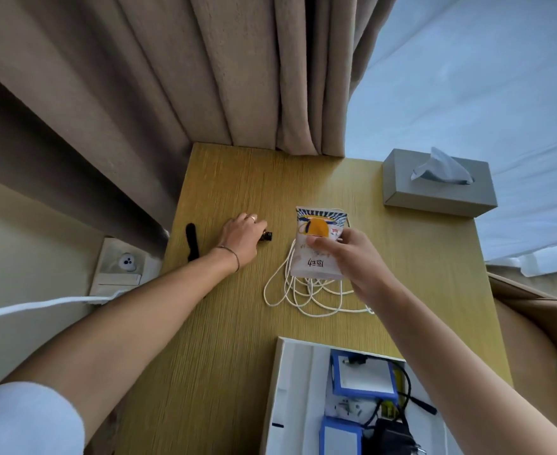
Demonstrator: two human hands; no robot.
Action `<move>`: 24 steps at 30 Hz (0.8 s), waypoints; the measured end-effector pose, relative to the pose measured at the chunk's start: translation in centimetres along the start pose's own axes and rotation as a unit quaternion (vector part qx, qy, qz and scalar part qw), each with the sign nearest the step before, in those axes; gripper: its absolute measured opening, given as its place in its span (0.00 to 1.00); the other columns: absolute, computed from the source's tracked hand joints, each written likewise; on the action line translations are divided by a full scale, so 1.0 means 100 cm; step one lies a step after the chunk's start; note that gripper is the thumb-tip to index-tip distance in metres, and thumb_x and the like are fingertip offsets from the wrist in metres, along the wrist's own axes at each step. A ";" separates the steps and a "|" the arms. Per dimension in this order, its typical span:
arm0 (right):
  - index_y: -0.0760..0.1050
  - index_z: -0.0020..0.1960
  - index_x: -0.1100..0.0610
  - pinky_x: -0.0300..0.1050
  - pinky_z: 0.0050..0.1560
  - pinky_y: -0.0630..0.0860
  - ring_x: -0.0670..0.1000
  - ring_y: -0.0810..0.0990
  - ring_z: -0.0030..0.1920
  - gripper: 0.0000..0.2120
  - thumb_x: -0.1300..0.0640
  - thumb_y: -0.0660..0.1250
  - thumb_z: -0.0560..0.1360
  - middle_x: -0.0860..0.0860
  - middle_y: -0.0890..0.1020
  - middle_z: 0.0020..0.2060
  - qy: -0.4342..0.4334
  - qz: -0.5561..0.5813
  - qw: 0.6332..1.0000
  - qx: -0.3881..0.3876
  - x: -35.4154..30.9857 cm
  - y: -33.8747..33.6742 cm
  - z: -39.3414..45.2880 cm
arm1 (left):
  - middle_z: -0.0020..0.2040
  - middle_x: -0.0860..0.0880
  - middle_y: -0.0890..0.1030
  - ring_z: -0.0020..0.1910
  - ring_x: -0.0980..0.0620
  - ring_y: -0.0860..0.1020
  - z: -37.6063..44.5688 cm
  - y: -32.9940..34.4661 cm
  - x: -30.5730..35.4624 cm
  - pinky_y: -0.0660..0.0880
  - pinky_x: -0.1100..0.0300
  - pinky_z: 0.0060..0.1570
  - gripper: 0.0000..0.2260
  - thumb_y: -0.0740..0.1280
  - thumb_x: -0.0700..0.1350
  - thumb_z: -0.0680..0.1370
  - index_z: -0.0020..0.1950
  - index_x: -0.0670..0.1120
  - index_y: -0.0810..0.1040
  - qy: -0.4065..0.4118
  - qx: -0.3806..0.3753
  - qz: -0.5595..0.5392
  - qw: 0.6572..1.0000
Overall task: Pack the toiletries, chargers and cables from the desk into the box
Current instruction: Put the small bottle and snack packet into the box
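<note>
Right hand around printed packet

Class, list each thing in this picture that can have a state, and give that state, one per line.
left hand: grips a small black object on the desk
right hand: holds a printed packet above the desk
white cable: loosely coiled on the desk
white box: open, partly packed
tissue box: tissue sticking out

small dark thing: mostly hidden under the left hand, too small to tell what it is
white cable: partly hidden behind the packet
box: cut off by the bottom edge
</note>
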State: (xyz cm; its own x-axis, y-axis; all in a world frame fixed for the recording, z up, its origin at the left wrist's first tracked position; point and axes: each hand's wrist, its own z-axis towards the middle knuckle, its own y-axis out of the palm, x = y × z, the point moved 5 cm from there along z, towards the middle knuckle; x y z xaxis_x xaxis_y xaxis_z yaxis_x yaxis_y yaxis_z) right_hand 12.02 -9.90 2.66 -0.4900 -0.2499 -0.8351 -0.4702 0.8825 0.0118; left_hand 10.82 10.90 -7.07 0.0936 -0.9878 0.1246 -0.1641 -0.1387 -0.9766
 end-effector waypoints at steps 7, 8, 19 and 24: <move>0.78 0.56 0.63 0.54 0.50 0.82 0.58 0.86 0.48 0.16 0.58 0.76 0.72 0.60 0.86 0.49 -0.007 0.040 0.999 -0.016 0.007 -0.010 -0.031 | 0.54 0.53 0.82 0.50 0.51 0.80 -0.029 -0.027 0.021 0.78 0.54 0.49 0.12 0.71 0.49 0.76 0.60 0.53 0.78 -0.049 0.013 -0.293 0.955; 0.78 0.55 0.63 0.53 0.48 0.82 0.58 0.86 0.47 0.16 0.57 0.76 0.71 0.60 0.86 0.48 -0.013 0.047 0.999 -0.018 0.007 -0.011 -0.036 | 0.51 0.54 0.83 0.48 0.53 0.81 -0.037 -0.035 0.026 0.79 0.54 0.49 0.11 0.71 0.48 0.76 0.58 0.53 0.79 -0.057 0.026 -0.340 0.938; 0.80 0.53 0.64 0.54 0.51 0.81 0.57 0.86 0.46 0.15 0.51 0.70 0.77 0.59 0.86 0.46 -0.013 0.083 0.996 0.022 0.036 -0.029 -0.104 | 0.44 0.42 0.86 0.46 0.42 0.85 -0.135 -0.083 0.071 0.83 0.51 0.46 0.01 0.70 0.45 0.79 0.49 0.50 0.81 -0.129 0.098 -0.607 0.778; 0.74 0.57 0.76 0.63 0.56 0.80 0.63 0.86 0.49 0.27 0.51 0.72 0.75 0.66 0.85 0.50 -0.008 0.039 0.999 0.025 0.052 -0.039 -0.136 | 0.43 0.45 0.86 0.44 0.46 0.86 -0.174 -0.089 0.083 0.82 0.46 0.51 0.03 0.70 0.45 0.79 0.51 0.49 0.81 -0.133 0.097 -0.612 0.773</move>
State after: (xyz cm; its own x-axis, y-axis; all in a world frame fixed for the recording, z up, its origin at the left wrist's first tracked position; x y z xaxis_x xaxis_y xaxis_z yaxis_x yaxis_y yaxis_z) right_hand 1.35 -20.09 5.71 -0.5123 -0.1740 -0.8410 -0.3934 0.9180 0.0497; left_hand -3.99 2.75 5.69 0.2651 -0.0705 0.9616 0.3562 -0.9196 -0.1656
